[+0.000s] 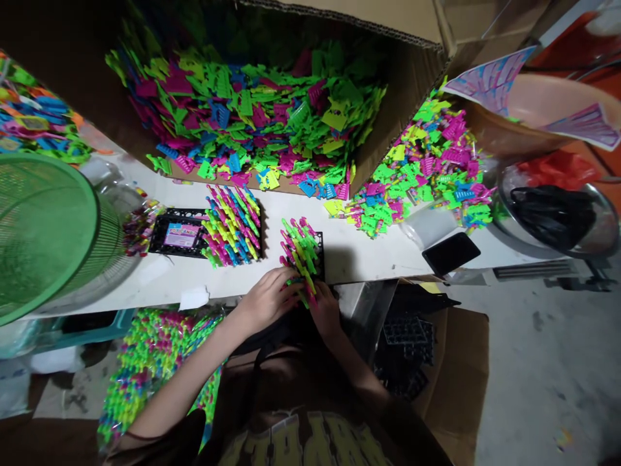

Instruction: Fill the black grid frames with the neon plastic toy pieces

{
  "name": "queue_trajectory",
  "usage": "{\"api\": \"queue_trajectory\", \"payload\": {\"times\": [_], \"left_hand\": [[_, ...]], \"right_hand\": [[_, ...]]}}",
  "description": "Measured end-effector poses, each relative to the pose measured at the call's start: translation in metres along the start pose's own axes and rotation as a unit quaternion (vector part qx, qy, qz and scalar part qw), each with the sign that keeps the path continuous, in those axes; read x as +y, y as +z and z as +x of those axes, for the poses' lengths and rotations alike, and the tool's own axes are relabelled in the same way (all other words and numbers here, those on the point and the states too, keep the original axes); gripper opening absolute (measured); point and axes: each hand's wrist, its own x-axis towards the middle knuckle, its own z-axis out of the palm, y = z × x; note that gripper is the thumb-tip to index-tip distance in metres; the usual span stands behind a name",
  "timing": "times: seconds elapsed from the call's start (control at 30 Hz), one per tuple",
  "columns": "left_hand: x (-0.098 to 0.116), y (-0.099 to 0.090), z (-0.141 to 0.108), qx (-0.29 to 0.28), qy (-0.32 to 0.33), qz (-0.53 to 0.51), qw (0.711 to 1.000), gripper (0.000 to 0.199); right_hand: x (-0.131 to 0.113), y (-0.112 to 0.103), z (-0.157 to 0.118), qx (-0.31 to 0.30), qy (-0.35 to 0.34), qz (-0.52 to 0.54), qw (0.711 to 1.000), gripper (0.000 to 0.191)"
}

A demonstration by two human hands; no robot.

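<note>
Both my hands are at the table's front edge, at the near end of a black tray (320, 249) partly filled with slanted green, pink and yellow plastic pieces (299, 243). My left hand (272, 296) has its fingers bent around small coloured pieces at the near end. Close beside it, my right hand (326, 309) touches the same cluster, its fingertips partly hidden by the pieces. To the left stands a fuller block of slanted coloured pieces (233, 226), next to a black tray (158, 234) with a printed label card (181, 235).
A large cardboard box (412, 84) of loose pieces stands behind. Loose pieces (378, 207) lie to its right, near a black phone (451, 253) and a metal bowl (609, 226). A green basket (43, 226) is at left; bagged pieces (150, 349) sit below the table.
</note>
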Motion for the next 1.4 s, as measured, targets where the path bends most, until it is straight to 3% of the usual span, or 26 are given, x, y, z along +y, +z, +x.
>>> {"api": "queue_trajectory", "payload": {"times": [0.47, 0.6, 0.73, 0.87, 0.93, 1.1, 1.27, 1.4], "left_hand": [[0.003, 0.008, 0.008, 0.042, 0.009, -0.016, 0.999, 0.034], [0.005, 0.008, 0.011, 0.067, 0.001, 0.005, 0.998, 0.035], [0.006, 0.004, 0.019, 0.057, -0.004, 0.022, 0.998, 0.031], [-0.001, 0.007, 0.032, 0.043, -0.021, 0.034, 0.998, 0.032], [-0.007, 0.01, 0.04, 0.045, -0.027, 0.039, 0.998, 0.033], [-0.019, 0.01, 0.053, 0.052, -0.034, 0.048, 0.997, 0.034], [-0.03, 0.002, 0.055, 0.038, -0.057, 0.054, 0.996, 0.037], [-0.037, 0.002, 0.063, 0.037, -0.074, 0.064, 0.995, 0.039]], "right_hand": [[-0.005, -0.028, 0.03, -0.109, 0.036, 0.008, 0.993, 0.012], [0.004, -0.029, 0.035, -0.123, 0.024, 0.087, 0.988, 0.01], [0.037, -0.057, 0.061, -0.062, 0.074, 0.127, 0.987, 0.012], [0.078, -0.101, 0.112, 0.124, 0.2, 0.027, 0.972, 0.024], [0.092, -0.113, 0.137, 0.167, 0.235, -0.004, 0.958, 0.028], [0.101, -0.114, 0.159, 0.111, 0.305, 0.023, 0.946, 0.019], [0.102, -0.11, 0.136, 0.118, 0.31, 0.133, 0.934, 0.024], [0.093, -0.093, 0.125, 0.106, 0.262, 0.238, 0.929, 0.031]]}}
